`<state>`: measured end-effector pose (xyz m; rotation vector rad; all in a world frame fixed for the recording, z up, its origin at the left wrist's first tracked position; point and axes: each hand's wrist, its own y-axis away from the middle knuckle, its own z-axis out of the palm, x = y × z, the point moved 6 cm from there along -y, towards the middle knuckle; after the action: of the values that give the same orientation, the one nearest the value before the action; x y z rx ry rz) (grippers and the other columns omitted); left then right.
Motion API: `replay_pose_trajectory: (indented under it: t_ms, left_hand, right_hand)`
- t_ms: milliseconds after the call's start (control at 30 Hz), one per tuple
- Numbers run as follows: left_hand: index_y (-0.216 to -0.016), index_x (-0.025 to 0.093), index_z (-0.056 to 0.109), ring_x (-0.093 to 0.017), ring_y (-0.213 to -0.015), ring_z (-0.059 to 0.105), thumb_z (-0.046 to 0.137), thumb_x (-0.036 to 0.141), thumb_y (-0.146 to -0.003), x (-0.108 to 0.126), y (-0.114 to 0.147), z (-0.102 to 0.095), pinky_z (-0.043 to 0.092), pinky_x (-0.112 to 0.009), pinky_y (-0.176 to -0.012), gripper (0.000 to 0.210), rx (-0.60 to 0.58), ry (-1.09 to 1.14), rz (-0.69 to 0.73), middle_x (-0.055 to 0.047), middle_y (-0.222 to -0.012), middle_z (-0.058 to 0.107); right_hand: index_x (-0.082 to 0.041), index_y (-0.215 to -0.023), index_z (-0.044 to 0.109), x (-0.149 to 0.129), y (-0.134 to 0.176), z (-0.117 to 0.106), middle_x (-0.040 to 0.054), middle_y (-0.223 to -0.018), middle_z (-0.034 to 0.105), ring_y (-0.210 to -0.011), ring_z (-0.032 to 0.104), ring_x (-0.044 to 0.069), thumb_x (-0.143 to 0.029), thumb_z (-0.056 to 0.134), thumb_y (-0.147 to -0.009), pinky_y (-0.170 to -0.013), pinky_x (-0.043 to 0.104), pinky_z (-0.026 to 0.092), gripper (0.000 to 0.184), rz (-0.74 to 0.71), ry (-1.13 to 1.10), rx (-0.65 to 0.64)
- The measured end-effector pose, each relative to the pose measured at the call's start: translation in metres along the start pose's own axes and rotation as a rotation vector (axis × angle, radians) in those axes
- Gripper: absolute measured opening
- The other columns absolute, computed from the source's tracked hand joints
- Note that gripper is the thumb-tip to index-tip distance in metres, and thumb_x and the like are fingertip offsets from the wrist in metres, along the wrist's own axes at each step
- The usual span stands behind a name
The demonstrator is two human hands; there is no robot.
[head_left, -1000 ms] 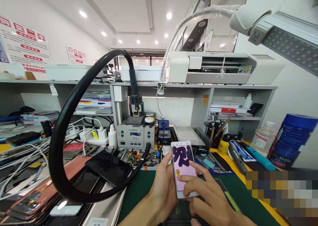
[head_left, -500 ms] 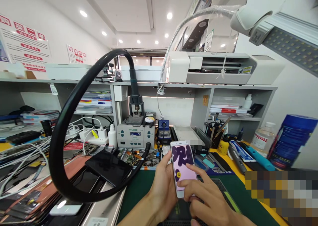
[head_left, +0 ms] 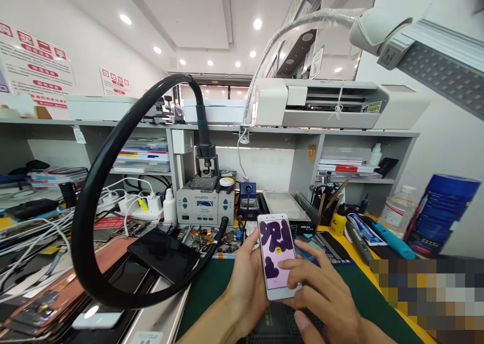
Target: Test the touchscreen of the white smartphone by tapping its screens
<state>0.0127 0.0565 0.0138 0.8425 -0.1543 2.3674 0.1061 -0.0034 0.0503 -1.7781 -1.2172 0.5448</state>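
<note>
A white smartphone point(head_left: 273, 259) is held upright and slightly tilted in my left hand point(head_left: 245, 279), with the thumb along its left edge and the palm behind it. Its lit screen shows a pink background with dark purple smeared shapes and a small yellow face icon near the middle. Over the lower right of the screen hovers my right hand point(head_left: 327, 291), its fingers bent and apart, holding nothing. The index fingertip lies at the phone's right edge and another fingertip is over the screen; whether they touch it I cannot tell.
A thick black hose point(head_left: 81, 198) loops across the left side from a hot-air station point(head_left: 204, 208). Phone parts and a black tablet-like panel point(head_left: 164, 256) lie on the left. A green mat point(head_left: 212, 283) is below my hands; bottles and tools stand at right.
My right fingers have shifted across the screen, the index fingertip moving to the right edge. The yellow icon has moved up and right, and dark purple shapes now cover different areas.
</note>
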Motion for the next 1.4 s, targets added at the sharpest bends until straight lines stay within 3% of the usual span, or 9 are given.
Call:
replay_pose_trajectory:
  t_ms: [133, 300, 533, 833, 1000, 1133, 1400]
  left_hand:
    - [-0.109, 0.009, 0.069, -0.024, -0.082, 0.064, 0.034, 0.064, -0.096, -0.001, 0.001, -0.001, 0.046, -0.033, -0.079, 0.066, -0.004, 0.005, 0.006, -0.013, -0.092, 0.070]
    - [-0.111, 0.012, 0.069, -0.025, -0.083, 0.065, 0.040, 0.067, -0.093, 0.000, -0.002, -0.005, 0.047, -0.034, -0.079, 0.065, -0.043, -0.011, 0.022, -0.012, -0.094, 0.071]
    - [-0.109, 0.012, 0.069, -0.025, -0.084, 0.066, 0.038, 0.066, -0.094, -0.001, -0.003, -0.010, 0.048, -0.034, -0.079, 0.064, 0.039, 0.008, 0.001, -0.012, -0.095, 0.072]
    - [-0.108, 0.010, 0.069, -0.028, -0.086, 0.067, 0.047, 0.069, -0.090, 0.004, -0.001, -0.005, 0.051, -0.037, -0.078, 0.066, -0.024, 0.032, -0.002, -0.015, -0.097, 0.072]
    - [-0.106, 0.010, 0.069, -0.028, -0.085, 0.067, 0.046, 0.071, -0.089, 0.003, -0.001, -0.006, 0.051, -0.037, -0.076, 0.067, -0.045, 0.033, -0.007, -0.015, -0.097, 0.072]
    - [-0.103, 0.010, 0.069, -0.027, -0.083, 0.067, 0.042, 0.067, -0.092, 0.002, -0.003, -0.008, 0.050, -0.035, -0.076, 0.065, 0.010, 0.050, -0.001, -0.015, -0.094, 0.072]
    - [-0.102, 0.011, 0.069, -0.024, -0.078, 0.065, 0.038, 0.065, -0.094, 0.004, -0.003, -0.007, 0.048, -0.033, -0.075, 0.063, 0.042, 0.053, 0.017, -0.013, -0.090, 0.071]
  right_hand:
    - [-0.019, -0.079, 0.054, 0.001, -0.007, -0.001, 0.0053, -0.083, 0.059, -0.091, 0.067, 0.022, -0.008, 0.049, -0.072, -0.108, 0.053, 0.042, 0.014, -0.010, 0.018, -0.063]
    - [-0.017, -0.084, 0.056, 0.008, -0.012, -0.012, 0.0020, -0.077, 0.058, -0.078, 0.063, 0.019, -0.004, 0.049, -0.076, -0.104, 0.054, 0.039, 0.017, 0.066, 0.074, 0.023]
    - [-0.015, -0.084, 0.056, 0.007, -0.002, -0.003, 0.0070, -0.085, 0.056, -0.100, 0.062, 0.025, -0.003, 0.053, -0.073, -0.109, 0.059, 0.034, 0.016, 0.034, 0.030, -0.057]
    - [-0.018, -0.077, 0.053, 0.008, -0.003, -0.006, 0.0012, -0.071, 0.054, -0.068, 0.059, 0.016, -0.004, 0.052, -0.074, -0.103, 0.057, 0.041, 0.015, 0.057, 0.006, -0.035]
    - [-0.017, -0.076, 0.053, 0.008, -0.002, -0.007, 0.0030, -0.073, 0.055, -0.076, 0.062, 0.018, -0.003, 0.052, -0.073, -0.104, 0.057, 0.040, 0.014, 0.052, 0.023, -0.029]
    - [-0.016, -0.083, 0.058, 0.001, -0.005, -0.002, 0.0049, -0.077, 0.059, -0.088, 0.066, 0.021, -0.005, 0.051, -0.072, -0.106, 0.053, 0.043, 0.018, -0.062, -0.010, -0.092]
    - [-0.018, -0.082, 0.057, -0.003, -0.011, -0.001, 0.0023, -0.073, 0.061, -0.076, 0.067, 0.017, -0.005, 0.048, -0.072, -0.104, 0.049, 0.049, 0.019, -0.057, -0.047, -0.123]
